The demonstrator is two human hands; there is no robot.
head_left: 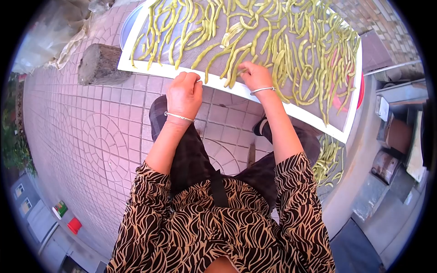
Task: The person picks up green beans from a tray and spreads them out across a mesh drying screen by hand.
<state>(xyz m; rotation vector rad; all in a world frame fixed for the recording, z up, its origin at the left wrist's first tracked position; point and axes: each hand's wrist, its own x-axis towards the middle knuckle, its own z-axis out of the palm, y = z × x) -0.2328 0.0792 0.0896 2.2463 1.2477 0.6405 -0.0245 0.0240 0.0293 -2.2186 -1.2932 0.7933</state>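
Many long green beans [198, 40] lie spread on a mesh screen with a white frame [154, 68]. My left hand [184, 94] is at the near edge of the frame, its fingers curled together; what they hold, if anything, is hidden. Over the same edge, further right, my right hand [257, 76] reaches in among the beans. Its thumb and fingers are bent together at a green bean [233, 73] that hangs slightly over the frame. A bracelet circles each wrist.
A cut log [102, 64] stands by the screen's left corner on the tiled paving [114, 132]. More beans [328, 157] lie low at the right, beside my knee. A red basin edge [362, 91] shows under the screen. Boxes and shelves [396, 136] line the right side.
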